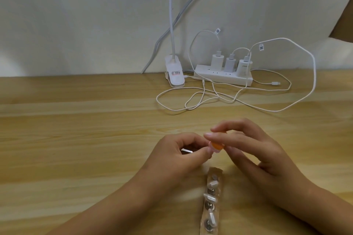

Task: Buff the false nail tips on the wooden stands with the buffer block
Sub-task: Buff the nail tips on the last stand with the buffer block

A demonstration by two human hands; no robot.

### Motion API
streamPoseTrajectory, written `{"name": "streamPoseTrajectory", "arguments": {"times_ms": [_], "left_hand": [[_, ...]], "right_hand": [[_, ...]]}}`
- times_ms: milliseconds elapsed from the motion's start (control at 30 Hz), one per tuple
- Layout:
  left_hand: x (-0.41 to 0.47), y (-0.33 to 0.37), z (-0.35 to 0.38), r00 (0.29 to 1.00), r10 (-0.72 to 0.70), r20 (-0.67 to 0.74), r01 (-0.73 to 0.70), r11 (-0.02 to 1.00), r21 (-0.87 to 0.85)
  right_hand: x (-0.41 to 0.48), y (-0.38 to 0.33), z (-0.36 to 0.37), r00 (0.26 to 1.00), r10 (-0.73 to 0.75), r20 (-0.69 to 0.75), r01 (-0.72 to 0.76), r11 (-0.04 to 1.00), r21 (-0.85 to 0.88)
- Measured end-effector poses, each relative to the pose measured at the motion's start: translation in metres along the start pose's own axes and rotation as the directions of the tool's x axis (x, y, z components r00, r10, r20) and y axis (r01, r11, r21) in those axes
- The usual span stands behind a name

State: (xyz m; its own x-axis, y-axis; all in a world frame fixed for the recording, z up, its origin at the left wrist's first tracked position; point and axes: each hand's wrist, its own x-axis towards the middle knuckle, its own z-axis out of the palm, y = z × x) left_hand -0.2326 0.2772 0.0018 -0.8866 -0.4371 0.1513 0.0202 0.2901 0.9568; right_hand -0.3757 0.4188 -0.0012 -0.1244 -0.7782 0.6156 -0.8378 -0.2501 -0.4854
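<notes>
Above the worktop, the right hand pinches a small orange buffer block in a closed grip. The left hand has its grip closed on a nail tip, mostly hidden. A wooden stand bearing more nail tips lies just below, between the wrists.

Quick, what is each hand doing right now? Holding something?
Left hand: closed, pinching a small pale nail tip.
Right hand: closed on the small orange-and-pink buffer block.

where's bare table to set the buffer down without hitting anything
Bare table runs left of the left hand and in the strip ahead of both hands. Right of the right hand is free too. Crowded: cables by the power strip, and the wooden stand.
</notes>
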Motion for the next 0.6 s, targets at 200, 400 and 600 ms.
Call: {"name": "streamPoseTrajectory", "arguments": {"times_ms": [200,400,600], "left_hand": [[0.0009,-0.0001,0.0001,1.0,0.018,0.011,-0.018,1.0,0.018],[0.0016,-0.0004,-0.0005,1.0,-0.017,0.007,0.017,1.0,-0.016],[0.0024,-0.0008,-0.0007,1.0,-0.024,-0.01,0.024,0.999,-0.024]], "right_hand": [[0.0003,0.001,-0.0008,0.999,0.002,0.034,-0.002,1.0,-0.015],[0.0023,0.0058,-0.0012,0.998,0.059,-0.007,-0.058,0.998,0.033],[0.0013,0.0061,0.0013,1.0,0.019,0.012,-0.019,1.0,0.0]]}}
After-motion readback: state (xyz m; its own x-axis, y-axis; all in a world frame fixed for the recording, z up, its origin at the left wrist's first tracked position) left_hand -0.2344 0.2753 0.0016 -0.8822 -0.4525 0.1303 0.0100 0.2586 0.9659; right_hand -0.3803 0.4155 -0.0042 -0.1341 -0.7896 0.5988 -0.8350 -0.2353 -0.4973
